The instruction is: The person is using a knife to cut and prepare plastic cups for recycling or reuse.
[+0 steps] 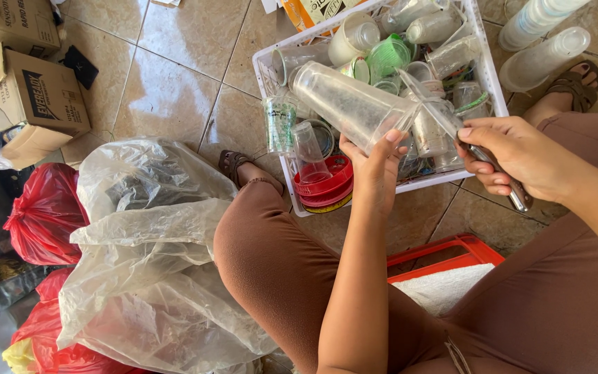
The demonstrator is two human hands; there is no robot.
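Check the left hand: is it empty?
No, the left hand grips a stack of clear plastic cups held over the white crate, while the right hand holds a metal tool.

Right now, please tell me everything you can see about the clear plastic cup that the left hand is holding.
The clear plastic cup is tall and tapered, of thin, cloudy see-through plastic that looks used. It lies tilted, its closed base pointing up-left and its mouth toward the hands. The left hand holds it from below near the mouth, above the white crate of other cups. The right hand holds a metal blade at the cup's rim.
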